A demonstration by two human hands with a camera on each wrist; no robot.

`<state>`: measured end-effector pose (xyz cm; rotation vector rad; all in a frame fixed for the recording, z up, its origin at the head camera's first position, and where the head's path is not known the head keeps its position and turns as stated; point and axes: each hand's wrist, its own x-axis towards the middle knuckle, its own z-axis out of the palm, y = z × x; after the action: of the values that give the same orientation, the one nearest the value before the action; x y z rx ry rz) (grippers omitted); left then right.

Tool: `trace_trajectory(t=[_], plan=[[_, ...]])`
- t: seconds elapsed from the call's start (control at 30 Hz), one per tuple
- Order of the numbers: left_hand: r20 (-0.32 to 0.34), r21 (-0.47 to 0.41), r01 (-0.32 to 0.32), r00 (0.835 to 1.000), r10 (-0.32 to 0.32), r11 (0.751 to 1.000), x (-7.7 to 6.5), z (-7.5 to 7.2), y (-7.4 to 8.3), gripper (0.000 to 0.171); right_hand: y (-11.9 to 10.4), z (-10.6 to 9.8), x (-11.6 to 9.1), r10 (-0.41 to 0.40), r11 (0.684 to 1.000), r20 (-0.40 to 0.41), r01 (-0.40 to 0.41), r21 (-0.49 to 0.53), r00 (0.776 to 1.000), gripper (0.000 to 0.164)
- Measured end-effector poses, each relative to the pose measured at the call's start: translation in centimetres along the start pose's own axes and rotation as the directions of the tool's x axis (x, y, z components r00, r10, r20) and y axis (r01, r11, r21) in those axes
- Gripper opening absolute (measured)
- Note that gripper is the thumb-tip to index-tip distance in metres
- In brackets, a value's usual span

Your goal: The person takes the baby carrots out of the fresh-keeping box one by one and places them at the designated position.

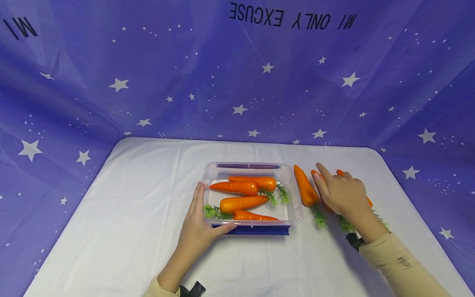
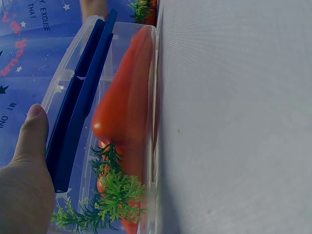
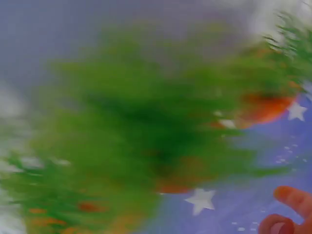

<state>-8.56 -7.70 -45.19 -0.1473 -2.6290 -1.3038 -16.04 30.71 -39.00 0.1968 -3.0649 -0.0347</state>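
Carrot (image 1: pixel 322 176): on the bench (image 1: pixel 130 210), partly beneath right hand (image 1: pixel 344 194), beside box (image 1: pixel 295 202).
Right fingers: thumb, index parted; whether pinching, cannot tell.
Left hand (image 1: pixel 199 226): thumb spread from fingers, touching box.
Risk: loose grip might drop carrot.

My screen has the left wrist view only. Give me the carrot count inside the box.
Observer: From the head view, four carrots lie in the box.
Operator: Now cover the right side.
Observer: The right hand is over loose carrots beside the box.
Operator: I see just a thumb nearby; report the rest.
Observer: The left hand has its fingers along the box's left end.
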Motion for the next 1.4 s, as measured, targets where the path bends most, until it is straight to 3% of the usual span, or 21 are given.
trace_trajectory(t=[0.2, 0.43, 0.7, 1.07, 1.4], plan=[[0.003, -0.008, 0.000, 1.000, 0.000, 1.000, 0.0, 0.0, 0.0, 0.135, -2.3, -2.8, 0.5, -0.076, 0.995, -0.038, 0.078, 0.064, 0.996, 0.060], [-0.012, 0.001, -0.012, 1.000, 0.012, 1.000, 0.0, -0.1, 0.0, 0.136, -5.9, -3.5, 1.6, -0.210, 0.969, -0.098, 0.220, 0.108, 0.973, 0.056], [0.003, -0.012, 0.006, 1.000, -0.006, 1.000, 0.0, 0.0, 0.0, 0.135, -9.9, -2.2, 2.5, -0.341, 0.913, -0.078, 0.350, 0.210, 0.937, 0.056], [0.001, 0.001, -0.002, 1.000, 0.002, 1.000, -0.1, 0.0, -0.1, 0.135, -13.5, 0.7, 3.8, -0.451, 0.885, -0.027, 0.451, 0.111, 0.892, 0.057], [0.004, 0.003, 0.005, 1.000, -0.005, 1.000, 0.0, 0.0, -0.2, 0.135, -13.7, 2.0, 4.3, -0.420, 0.903, 0.056, 0.411, 0.121, 0.906, 0.056]])
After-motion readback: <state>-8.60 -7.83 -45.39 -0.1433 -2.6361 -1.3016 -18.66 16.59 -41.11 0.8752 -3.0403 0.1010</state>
